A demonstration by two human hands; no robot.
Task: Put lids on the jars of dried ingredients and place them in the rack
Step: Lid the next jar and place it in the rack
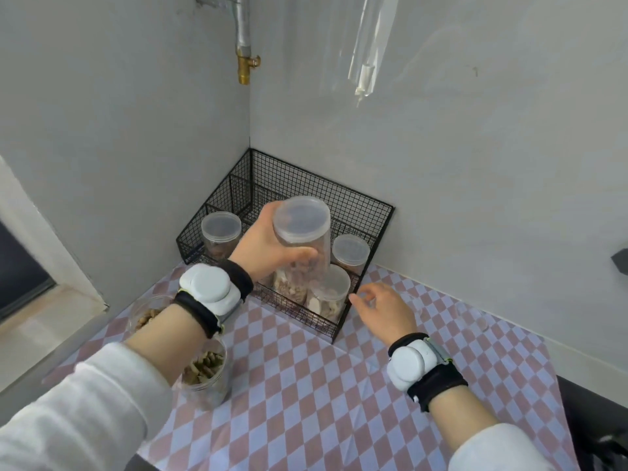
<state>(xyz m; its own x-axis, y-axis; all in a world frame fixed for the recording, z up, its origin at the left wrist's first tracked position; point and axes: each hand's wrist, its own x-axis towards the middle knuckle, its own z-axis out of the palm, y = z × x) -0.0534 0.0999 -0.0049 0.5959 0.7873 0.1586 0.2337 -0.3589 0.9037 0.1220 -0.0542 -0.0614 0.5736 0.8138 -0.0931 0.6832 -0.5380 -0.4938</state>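
Checked pink-and-white cloth (306, 385) covers the work surface. Black wire rack (360, 205) stands in the wall corner at the far end of the cloth. Three lidded jars are already inside it: one at left (221, 232), one at right rear (350, 251), one at right front (329, 294).

Two open jars (207, 375) of brown dried pieces stand on the cloth near the left forearm, without lids.

Held jar (302, 246) is clear plastic, tall, lidded, roughly one-third full. It hangs over the rack's front section, close beside the right front jar. Expected handling: light, rigid, smooth-walled and therefore liable to slip; the lid may lift off if used as a handle. Recommended hold: around the mid-wall, as at present.

Left hand (261, 246) has its fingers wrapped around the jar wall, thumb across the front. Right hand (384, 307) is empty, fingers loosely spread and slightly curled, near the rack's front right corner.
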